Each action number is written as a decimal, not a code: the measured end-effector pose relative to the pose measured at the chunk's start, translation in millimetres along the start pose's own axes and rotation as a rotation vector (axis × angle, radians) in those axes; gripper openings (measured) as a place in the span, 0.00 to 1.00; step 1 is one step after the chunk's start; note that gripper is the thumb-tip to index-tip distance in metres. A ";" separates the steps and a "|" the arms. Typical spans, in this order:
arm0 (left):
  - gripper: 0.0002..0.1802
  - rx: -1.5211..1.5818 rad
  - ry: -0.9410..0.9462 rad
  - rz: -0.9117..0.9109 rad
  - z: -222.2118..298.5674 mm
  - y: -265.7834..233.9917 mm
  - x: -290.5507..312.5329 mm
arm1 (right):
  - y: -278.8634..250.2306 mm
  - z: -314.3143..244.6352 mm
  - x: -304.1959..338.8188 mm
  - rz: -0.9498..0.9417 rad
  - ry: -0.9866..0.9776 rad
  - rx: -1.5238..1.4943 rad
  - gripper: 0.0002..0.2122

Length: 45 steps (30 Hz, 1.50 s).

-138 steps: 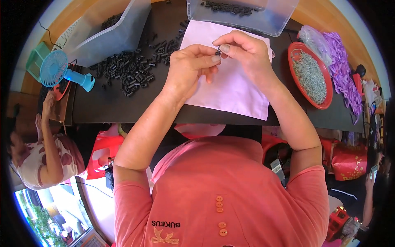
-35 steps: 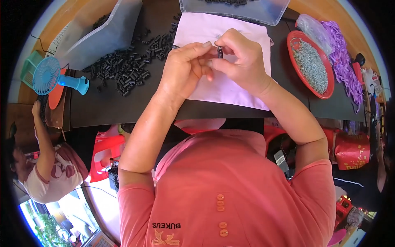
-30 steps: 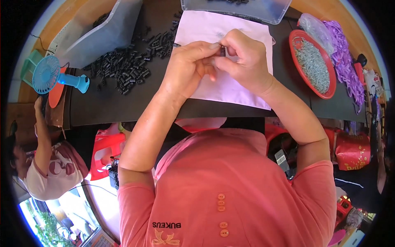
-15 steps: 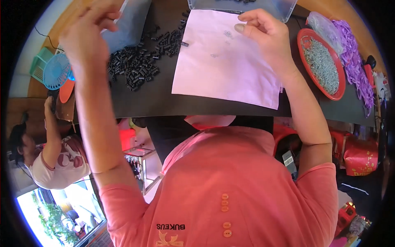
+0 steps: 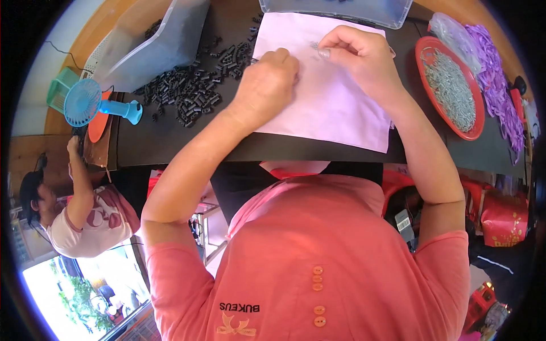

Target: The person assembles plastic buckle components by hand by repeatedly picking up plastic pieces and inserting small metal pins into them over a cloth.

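Note:
A pale pink cloth [image 5: 335, 122] lies on the dark table. My left hand [image 5: 267, 82] rests over its left part, fingers curled down; whatever is in them is hidden. A dark bit [image 5: 254, 60] shows at the cloth's left edge beside those fingers. Over the cloth's upper right, my right hand [image 5: 361, 57] has thumb and forefinger pinched together, and I cannot make out what is between them. Tiny metal pieces [image 5: 314, 45] lie by its fingertips. Left of the cloth spreads a heap of small black parts [image 5: 190, 94].
A clear plastic bin [image 5: 165, 42] with black parts stands upper left, near a blue hand fan [image 5: 122, 109]. Another clear tub [image 5: 392, 20] is beyond the cloth. To the right sit a red oval basin [image 5: 478, 113] of small silvery pieces and purple ribbon [image 5: 492, 79]. Another person [image 5: 85, 221] sits left.
My left hand has come down from the upper left, above the bin, onto the cloth's left part. My right hand has shifted slightly down and left, still pinched.

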<state>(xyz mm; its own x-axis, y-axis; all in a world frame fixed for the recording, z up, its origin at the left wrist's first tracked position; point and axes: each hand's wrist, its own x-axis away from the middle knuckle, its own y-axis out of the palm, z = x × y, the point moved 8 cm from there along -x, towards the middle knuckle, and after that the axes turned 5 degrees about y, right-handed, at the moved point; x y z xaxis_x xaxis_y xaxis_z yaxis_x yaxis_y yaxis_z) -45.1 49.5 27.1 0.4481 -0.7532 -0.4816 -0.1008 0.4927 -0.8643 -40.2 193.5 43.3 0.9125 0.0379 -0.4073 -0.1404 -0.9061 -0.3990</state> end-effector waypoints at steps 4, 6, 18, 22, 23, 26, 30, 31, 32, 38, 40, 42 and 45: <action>0.05 0.018 -0.070 0.108 -0.7 -5.6 -1.1 | 9.6 2.6 3.3 -0.091 0.029 -0.008 0.07; 0.04 0.914 -0.729 0.035 -25.1 10.1 12.0 | 16.4 -2.2 4.9 -0.141 0.034 -0.102 0.07; 0.07 1.030 -0.837 0.143 -10.1 -5.8 45.3 | 25.8 -1.8 10.1 -0.248 0.234 -0.349 0.05; 0.07 0.211 -0.421 0.221 -43.9 -44.7 47.2 | 25.2 0.2 6.0 -0.221 0.244 -0.289 0.05; 0.07 0.211 -0.421 0.221 -52.1 -44.0 42.7 | 26.5 2.7 5.8 -0.233 0.246 -0.280 0.05; 0.11 -0.190 -0.118 0.115 -46.9 -35.8 20.2 | 30.4 7.4 8.3 -0.257 0.229 -0.269 0.05; 0.11 -0.306 -0.145 0.004 -56.4 -19.0 16.1 | 28.7 7.6 7.9 -0.238 0.247 -0.268 0.05; 0.09 -0.191 -0.150 0.096 -52.9 -25.8 14.8 | 25.4 6.5 7.5 -0.220 0.248 -0.294 0.05; 0.08 -0.074 -0.155 0.188 -49.2 -31.5 14.4 | 22.5 5.1 6.9 -0.201 0.249 -0.318 0.05; 0.06 1.120 -0.757 0.184 -33.7 0.0 18.4 | 10.2 -7.6 7.5 -0.085 0.171 -0.416 0.04; 0.08 1.248 -0.800 0.202 -26.2 9.1 18.2 | 11.3 -11.3 7.9 -0.081 0.165 -0.431 0.04; 0.09 1.311 -0.808 0.231 -19.8 11.1 13.6 | 11.1 -12.6 8.5 -0.078 0.160 -0.446 0.04; 0.11 1.378 -0.804 0.304 -17.4 12.9 10.3 | 10.5 -11.4 7.8 -0.057 0.150 -0.388 0.03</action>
<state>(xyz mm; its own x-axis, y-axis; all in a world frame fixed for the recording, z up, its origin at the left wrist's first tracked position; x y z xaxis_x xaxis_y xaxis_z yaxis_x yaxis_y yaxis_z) -57.2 40.5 8.5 0.9294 -0.3684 -0.0228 0.3632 0.9017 0.2346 -30.2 179.5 45.3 0.9644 0.0566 -0.2584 0.0408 -0.9970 -0.0662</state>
